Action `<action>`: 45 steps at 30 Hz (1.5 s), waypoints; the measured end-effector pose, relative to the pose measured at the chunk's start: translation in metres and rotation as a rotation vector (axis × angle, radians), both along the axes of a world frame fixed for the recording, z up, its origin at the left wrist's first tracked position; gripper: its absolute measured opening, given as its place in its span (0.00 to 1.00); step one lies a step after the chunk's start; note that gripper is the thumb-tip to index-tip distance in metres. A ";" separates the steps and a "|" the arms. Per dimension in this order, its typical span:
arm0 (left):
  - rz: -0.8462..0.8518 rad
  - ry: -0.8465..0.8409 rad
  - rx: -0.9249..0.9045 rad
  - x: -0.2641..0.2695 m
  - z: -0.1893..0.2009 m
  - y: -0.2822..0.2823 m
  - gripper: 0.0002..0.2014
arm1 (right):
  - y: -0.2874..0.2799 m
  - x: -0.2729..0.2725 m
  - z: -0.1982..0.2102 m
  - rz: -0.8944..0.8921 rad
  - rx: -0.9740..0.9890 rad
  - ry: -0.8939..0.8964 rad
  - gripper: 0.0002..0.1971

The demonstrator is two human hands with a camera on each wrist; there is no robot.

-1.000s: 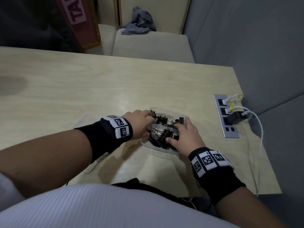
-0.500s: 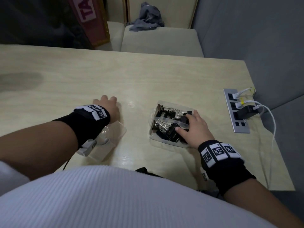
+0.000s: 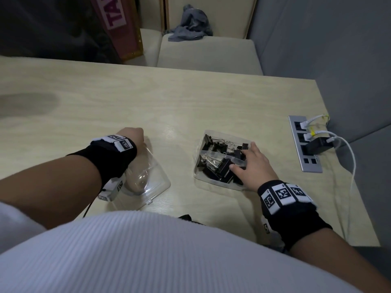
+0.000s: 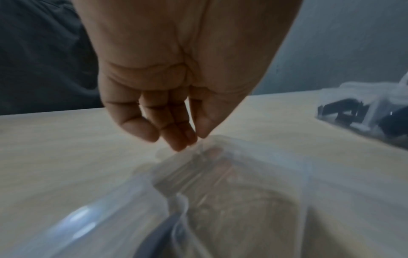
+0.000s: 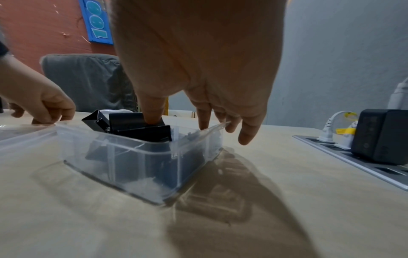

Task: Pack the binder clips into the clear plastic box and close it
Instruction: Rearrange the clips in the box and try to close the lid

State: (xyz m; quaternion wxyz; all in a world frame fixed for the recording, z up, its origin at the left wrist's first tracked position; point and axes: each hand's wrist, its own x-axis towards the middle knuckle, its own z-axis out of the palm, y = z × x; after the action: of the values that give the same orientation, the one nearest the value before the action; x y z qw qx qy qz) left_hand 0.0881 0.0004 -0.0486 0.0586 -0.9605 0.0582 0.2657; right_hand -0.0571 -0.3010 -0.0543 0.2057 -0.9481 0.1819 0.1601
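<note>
Since the lid (image 3: 157,188) lies flat on the table beneath the left hand (image 3: 132,135), whose fingertips (image 4: 176,141) bunch narrowly at its far rim (can't tell if they actually pinch it), the closing part isn't done yet. Packing looks pretty much finished though: the binder clips (image 3: 220,168) sit heaped in the clear plastic box (image 3: 211,183) under the right hand (image 3: 257,166), thumb (image 5: 152,111) pressing one clip down, the other fingers straight and spread along the box's right wall.

Pale wooden table (image 3: 148,98) out front, silver power strip (image 3: 311,166) sunk in along its right edge, black adapter (image 3: 319,144) and white plugs (image 3: 304,124) seated in it. Beyond, a cream cushioned seat (image 3: 207,53) carries a crumpled grey cloth (image 3: 189,26); a pink lettered sign (image 3: 118,20) leans just left.
</note>
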 end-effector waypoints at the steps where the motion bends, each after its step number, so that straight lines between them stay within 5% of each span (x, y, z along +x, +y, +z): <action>1: -0.004 0.004 -0.007 -0.001 0.003 -0.002 0.16 | 0.000 0.000 0.000 -0.001 0.001 -0.002 0.36; 6: -0.115 0.270 0.172 -0.021 0.009 -0.009 0.45 | 0.002 0.000 -0.003 -0.016 -0.011 -0.010 0.35; 8: -0.147 0.298 0.187 -0.029 0.007 -0.011 0.49 | 0.003 0.000 -0.002 -0.016 -0.013 -0.012 0.35; 15: 0.039 -0.006 -0.105 -0.023 0.007 -0.009 0.30 | 0.002 0.000 -0.002 -0.022 -0.013 -0.014 0.34; 20: -0.078 0.018 -0.082 -0.026 0.010 -0.017 0.20 | 0.001 -0.001 -0.002 -0.041 0.030 -0.028 0.30; 28: -0.353 0.172 0.152 -0.041 0.013 -0.040 0.26 | -0.009 -0.007 0.001 -0.450 0.145 -0.216 0.18; 39: -0.297 0.163 0.163 -0.033 0.020 -0.038 0.30 | -0.023 -0.009 -0.002 -0.501 0.350 -0.088 0.15; 45: -0.280 -0.028 0.069 -0.013 0.056 -0.053 0.27 | -0.025 -0.011 0.000 -0.507 0.396 -0.092 0.15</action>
State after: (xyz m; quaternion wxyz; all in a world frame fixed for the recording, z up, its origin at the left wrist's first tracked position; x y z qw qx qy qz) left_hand 0.0751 -0.0523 0.0074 0.1289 -0.9440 0.1814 0.2434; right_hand -0.0678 -0.3258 -0.0542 0.4277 -0.8203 0.3682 0.0928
